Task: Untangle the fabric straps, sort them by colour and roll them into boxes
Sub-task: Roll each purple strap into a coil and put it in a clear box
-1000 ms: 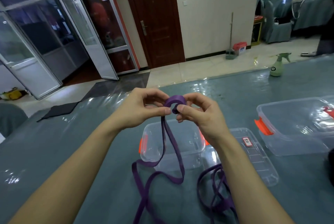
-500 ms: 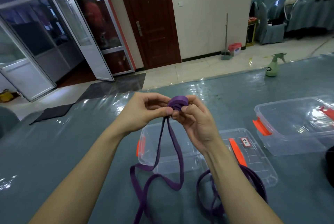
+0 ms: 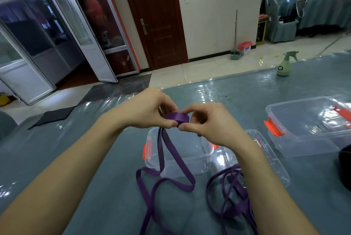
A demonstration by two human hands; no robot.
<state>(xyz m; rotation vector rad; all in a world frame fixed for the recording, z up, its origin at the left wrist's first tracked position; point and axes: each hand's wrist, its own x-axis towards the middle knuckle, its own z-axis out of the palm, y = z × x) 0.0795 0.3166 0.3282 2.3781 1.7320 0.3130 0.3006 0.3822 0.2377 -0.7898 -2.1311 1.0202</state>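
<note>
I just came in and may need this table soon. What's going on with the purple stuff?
A person is rolling a purple strap into a small coil, pinching it between the left hand and the right hand above an open clear box. Most of the strap hangs loose, trailing onto the table, with a tangled heap by the right forearm. No roll shows in that box yet. A second clear box sits to the right.
</note>
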